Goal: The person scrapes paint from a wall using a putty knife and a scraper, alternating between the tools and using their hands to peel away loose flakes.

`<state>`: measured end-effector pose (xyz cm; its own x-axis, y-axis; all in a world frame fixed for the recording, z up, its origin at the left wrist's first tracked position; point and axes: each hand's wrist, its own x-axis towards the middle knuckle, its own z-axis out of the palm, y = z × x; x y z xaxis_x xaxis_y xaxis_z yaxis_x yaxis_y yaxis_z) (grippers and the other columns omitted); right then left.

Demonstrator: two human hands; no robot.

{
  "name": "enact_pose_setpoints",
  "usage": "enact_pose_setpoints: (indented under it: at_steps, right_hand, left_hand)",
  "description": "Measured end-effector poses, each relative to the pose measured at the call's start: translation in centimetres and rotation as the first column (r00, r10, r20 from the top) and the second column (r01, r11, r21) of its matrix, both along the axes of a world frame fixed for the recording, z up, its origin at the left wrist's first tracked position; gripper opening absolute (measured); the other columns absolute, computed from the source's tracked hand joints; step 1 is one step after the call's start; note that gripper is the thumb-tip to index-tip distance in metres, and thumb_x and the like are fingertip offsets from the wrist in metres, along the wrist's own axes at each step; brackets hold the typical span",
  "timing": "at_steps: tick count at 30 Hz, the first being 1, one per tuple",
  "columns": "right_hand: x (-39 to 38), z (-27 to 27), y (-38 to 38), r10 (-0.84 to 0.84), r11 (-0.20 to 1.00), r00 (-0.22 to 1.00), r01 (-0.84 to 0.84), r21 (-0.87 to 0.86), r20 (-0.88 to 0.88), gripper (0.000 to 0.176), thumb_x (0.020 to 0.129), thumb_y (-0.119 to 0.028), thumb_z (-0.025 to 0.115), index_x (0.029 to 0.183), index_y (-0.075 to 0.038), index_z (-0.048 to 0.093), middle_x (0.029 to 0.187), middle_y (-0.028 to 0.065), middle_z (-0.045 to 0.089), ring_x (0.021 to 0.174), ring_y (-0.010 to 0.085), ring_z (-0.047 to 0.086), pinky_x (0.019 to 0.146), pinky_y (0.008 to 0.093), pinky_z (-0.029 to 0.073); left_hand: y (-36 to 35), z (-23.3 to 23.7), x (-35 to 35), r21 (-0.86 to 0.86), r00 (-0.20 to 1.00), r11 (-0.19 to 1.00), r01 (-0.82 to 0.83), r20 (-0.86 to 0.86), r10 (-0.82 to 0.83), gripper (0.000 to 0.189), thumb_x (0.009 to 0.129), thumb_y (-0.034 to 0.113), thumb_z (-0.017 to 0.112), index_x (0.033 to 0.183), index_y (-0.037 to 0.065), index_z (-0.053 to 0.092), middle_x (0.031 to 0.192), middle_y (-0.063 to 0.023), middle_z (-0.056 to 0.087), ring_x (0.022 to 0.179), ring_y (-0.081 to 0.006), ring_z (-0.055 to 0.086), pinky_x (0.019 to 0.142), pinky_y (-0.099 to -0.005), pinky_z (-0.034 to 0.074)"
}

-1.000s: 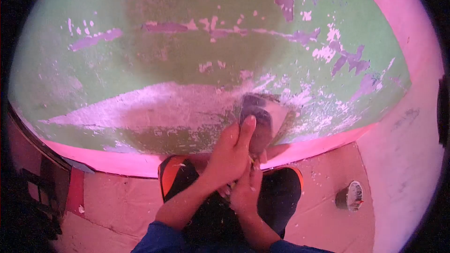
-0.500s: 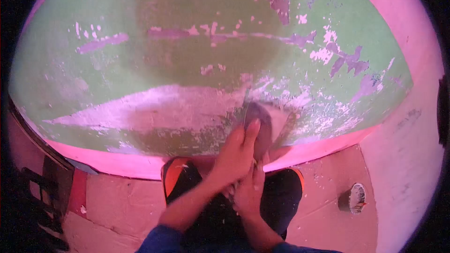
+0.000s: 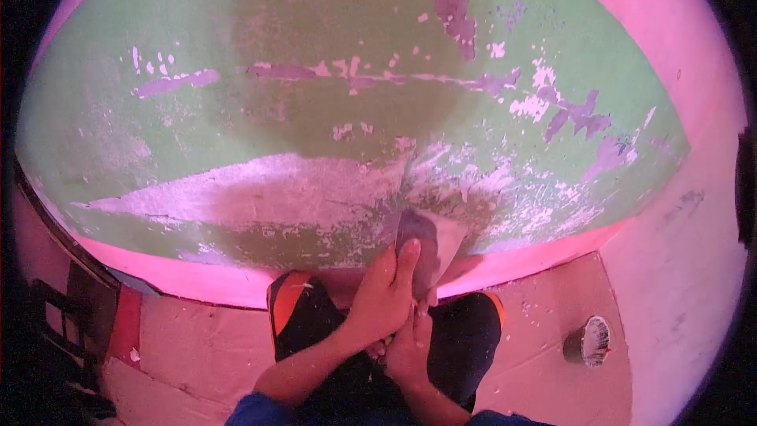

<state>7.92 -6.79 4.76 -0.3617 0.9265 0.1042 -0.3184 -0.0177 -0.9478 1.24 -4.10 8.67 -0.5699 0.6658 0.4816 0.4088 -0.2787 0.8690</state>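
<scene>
Both of my hands are on a wide-bladed paint scraper (image 3: 449,248), its blade angled up against the lower part of the green wall (image 3: 189,122). My left hand (image 3: 385,292) is closed about it, with the thumb laid along the back of the blade. Just below, my right hand (image 3: 408,347) wraps round the handle, which is mostly hidden by the fingers. Around the blade the paint is patchy, with a large pale bare area (image 3: 268,181) to the left and flaked spots to the right.
A small round tub (image 3: 595,341) with whitish residue on its rim stands on the floor covering (image 3: 520,363) at the right. My knees (image 3: 465,331) are bent close to the wall's pink bottom band (image 3: 197,272). Dark frame-like objects (image 3: 59,323) stand at the far left.
The scraper and both hands have come down the wall towards my knees and slightly left. My grip looks the same. The view has shifted slightly.
</scene>
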Motion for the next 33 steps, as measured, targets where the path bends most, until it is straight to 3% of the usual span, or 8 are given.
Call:
enact_pose_setpoints:
  at_steps: [4, 10, 11, 21, 23, 25, 32, 33]
  right_hand:
    - [-0.3, 2.5, 1.1, 0.125, 0.968, 0.991, -0.134, -0.214, -0.056, 0.028, 0.095, -0.025, 0.031, 0.108, -0.003, 0.043, 0.065, 0.0037, 0.049, 0.039, 0.0092, 0.041, 0.034, 0.0219, 0.032]
    - [-1.2, 1.2, 1.8, 0.151, 0.971, 0.987, -0.157, -0.18, -0.047, 0.025, 0.095, -0.025, 0.03, 0.109, -0.005, 0.037, 0.058, 0.0022, 0.044, 0.038, 0.0082, 0.038, 0.032, 0.0225, 0.03]
    - [-1.5, 0.8, 2.1, 0.108, 0.986, 0.994, -0.11, -0.124, -0.018, 0.027, 0.096, -0.027, 0.029, 0.112, -0.006, 0.036, 0.058, 0.0022, 0.044, 0.038, 0.0082, 0.038, 0.032, 0.0224, 0.03]
    - [-0.5, 0.2, 1.8, 0.054, 0.995, 0.997, -0.058, -0.083, -0.052, 0.036, 0.094, -0.024, 0.033, 0.124, -0.005, 0.028, 0.064, 0.0054, 0.047, 0.038, 0.0107, 0.039, 0.033, 0.0242, 0.032]
    - [-0.4, -0.3, 1.7, 0.172, 0.964, 0.978, -0.192, -0.182, -0.121, 0.034, 0.094, -0.022, 0.033, 0.123, -0.005, 0.029, 0.064, 0.0058, 0.048, 0.038, 0.0112, 0.04, 0.034, 0.0245, 0.034]
    - [-2.1, -1.7, 3.2, -0.248, 0.884, 0.965, 0.19, 0.427, 0.084, 0.028, 0.094, -0.024, 0.033, 0.115, -0.005, 0.035, 0.06, 0.0053, 0.046, 0.037, 0.0114, 0.04, 0.034, 0.0247, 0.034]
    - [0.9, 2.5, 0.8, 0.205, 0.945, 0.973, -0.225, -0.235, -0.107, 0.028, 0.095, -0.028, 0.032, 0.11, -0.005, 0.04, 0.056, 0.003, 0.043, 0.038, 0.0097, 0.039, 0.033, 0.0231, 0.032]
    - [-0.2, -1.8, 2.4, 0.033, 0.992, 0.99, -0.049, 0.119, 0.135, 0.029, 0.096, -0.029, 0.029, 0.111, -0.006, 0.039, 0.057, 0.0029, 0.042, 0.038, 0.0093, 0.038, 0.032, 0.0227, 0.029]
  left_hand:
    - [1.5, 1.4, -2.2, -0.229, 0.907, 0.912, 0.341, 0.336, -0.254, 0.044, 0.094, 0.035, 0.033, 0.102, -0.005, 0.05, 0.09, -0.0268, 0.056, 0.087, -0.0396, 0.054, 0.08, -0.0411, 0.039]
    - [1.0, 1.2, -1.6, -0.138, 0.992, 0.988, 0.066, 0.114, -0.05, 0.045, 0.093, 0.037, 0.034, 0.091, -0.005, 0.049, 0.085, -0.0252, 0.056, 0.081, -0.0389, 0.054, 0.073, -0.042, 0.041]
    - [0.7, 3.8, -2.1, -0.282, 0.847, 0.882, 0.379, 0.489, -0.207, 0.045, 0.093, 0.038, 0.033, 0.089, -0.005, 0.05, 0.085, -0.0253, 0.056, 0.081, -0.038, 0.055, 0.073, -0.042, 0.041]
    - [0.7, 2.7, -1.7, -0.296, 0.883, 0.877, 0.379, 0.4, -0.247, 0.044, 0.094, 0.037, 0.033, 0.087, -0.004, 0.049, 0.079, -0.0224, 0.057, 0.075, -0.035, 0.055, 0.069, -0.0425, 0.042]
    - [0.0, 0.7, -0.6, -0.084, 0.998, 0.995, 0.052, 0.04, -0.049, 0.044, 0.093, 0.037, 0.033, 0.089, -0.004, 0.049, 0.074, -0.0215, 0.056, 0.069, -0.0352, 0.054, 0.067, -0.0424, 0.042]
    - [0.8, 4.5, -1.9, -0.187, 0.953, 0.956, 0.226, 0.247, -0.177, 0.043, 0.093, 0.036, 0.034, 0.09, -0.004, 0.049, 0.073, -0.0216, 0.056, 0.069, -0.0349, 0.054, 0.066, -0.0424, 0.042]
    - [0.3, 4.5, -0.8, -0.054, 0.981, 0.983, 0.176, 0.087, -0.171, 0.045, 0.093, 0.036, 0.034, 0.085, -0.006, 0.049, 0.072, -0.0242, 0.053, 0.067, -0.0384, 0.052, 0.063, -0.042, 0.041]
    - [0.6, 4.8, -1.5, -0.118, 0.955, 0.963, 0.241, 0.207, -0.214, 0.045, 0.093, 0.036, 0.034, 0.085, -0.005, 0.049, 0.073, -0.022, 0.054, 0.067, -0.034, 0.054, 0.062, -0.04, 0.041]
